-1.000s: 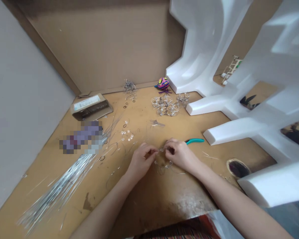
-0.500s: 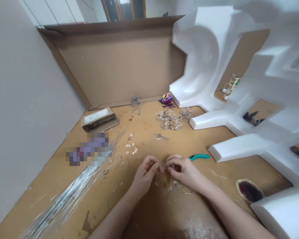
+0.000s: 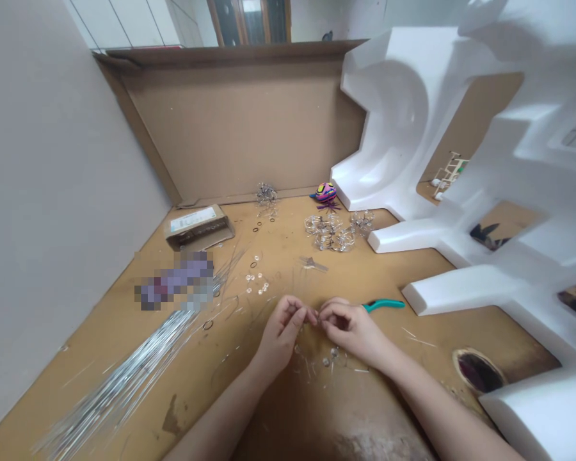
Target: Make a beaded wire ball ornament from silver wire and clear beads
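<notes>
Thin wire, light, springy and easily kinked, pinched just above the desk between both hands, best held close to the working end. Left hand and right hand in narrow fingertip grips. Clear beads just below; teal-handled pliers just beyond the right hand; beaded wire clusters farther off.

right hand: teal pliers just beyond | left hand: wire bundle leftward

Head camera looks down at left hand and right hand.
</notes>
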Demonstrator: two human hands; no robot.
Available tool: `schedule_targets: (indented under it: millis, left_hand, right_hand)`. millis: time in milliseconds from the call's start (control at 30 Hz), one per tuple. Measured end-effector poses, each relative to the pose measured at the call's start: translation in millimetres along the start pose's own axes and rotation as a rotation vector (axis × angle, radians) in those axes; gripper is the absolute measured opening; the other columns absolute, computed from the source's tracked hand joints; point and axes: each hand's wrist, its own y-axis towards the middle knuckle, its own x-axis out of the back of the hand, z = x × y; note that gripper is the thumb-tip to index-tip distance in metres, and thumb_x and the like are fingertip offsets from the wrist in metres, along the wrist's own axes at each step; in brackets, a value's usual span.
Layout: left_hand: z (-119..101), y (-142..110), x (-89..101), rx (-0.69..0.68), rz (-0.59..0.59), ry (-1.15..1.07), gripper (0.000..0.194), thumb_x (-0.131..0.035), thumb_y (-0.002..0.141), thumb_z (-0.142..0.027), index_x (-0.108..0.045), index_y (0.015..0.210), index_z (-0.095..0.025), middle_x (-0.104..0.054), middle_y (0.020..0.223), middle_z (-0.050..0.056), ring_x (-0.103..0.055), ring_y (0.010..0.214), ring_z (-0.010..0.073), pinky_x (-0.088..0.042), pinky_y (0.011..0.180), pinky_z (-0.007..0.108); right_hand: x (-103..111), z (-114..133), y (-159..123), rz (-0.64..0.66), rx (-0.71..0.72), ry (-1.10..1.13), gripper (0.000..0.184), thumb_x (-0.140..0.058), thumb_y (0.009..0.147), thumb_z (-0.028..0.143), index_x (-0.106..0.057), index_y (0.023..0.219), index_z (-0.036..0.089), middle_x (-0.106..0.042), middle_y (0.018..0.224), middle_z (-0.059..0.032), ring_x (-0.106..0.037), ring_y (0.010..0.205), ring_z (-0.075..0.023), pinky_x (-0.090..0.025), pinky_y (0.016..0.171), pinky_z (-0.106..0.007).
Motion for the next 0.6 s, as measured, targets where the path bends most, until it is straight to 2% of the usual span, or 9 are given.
schedule_targets:
  millis: [133, 367, 600]
  left_hand:
    - [2.6, 0.7, 2.0, -0.012, -0.011, 0.049, 0.015, -0.047, 0.086, -0.032, -0.047, 0.080, -0.018, -0.056, 0.078, 0.001, -0.054, 0.077, 0.0137, -0.042, 0.074, 0.027]
    - [1.5, -1.2, 0.2, -0.078, -0.011, 0.137, 0.018, -0.046, 0.086, -0.034, -0.048, 0.079, -0.018, -0.055, 0.078, 0.002, -0.053, 0.077, 0.0143, -0.042, 0.074, 0.028]
    - [-3.9, -3.3, -1.0, -0.013, -0.012, 0.077, 0.017, -0.049, 0.084, -0.034, -0.049, 0.079, -0.018, -0.061, 0.078, 0.002, -0.056, 0.077, 0.0146, -0.042, 0.074, 0.027]
  right_hand:
    - [-2.1, -0.1, -0.6, 0.006, 0.003, 0.005, 0.013, -0.050, 0.070, 0.008, -0.058, 0.070, 0.018, -0.058, 0.076, -0.0013, -0.054, 0.069, -0.0116, -0.042, 0.062, -0.022]
    - [-5.3, 1.7, -2.4, -0.017, 0.016, -0.042, 0.015, -0.049, 0.067, 0.006, -0.057, 0.069, 0.018, -0.057, 0.074, -0.0005, -0.052, 0.064, -0.0104, -0.041, 0.059, -0.021]
    - [-5.0, 5.5, -3.1, -0.030, 0.014, -0.051, 0.013, -0.050, 0.071, 0.009, -0.059, 0.073, 0.018, -0.057, 0.073, -0.0009, -0.052, 0.066, -0.0110, -0.041, 0.060, -0.022]
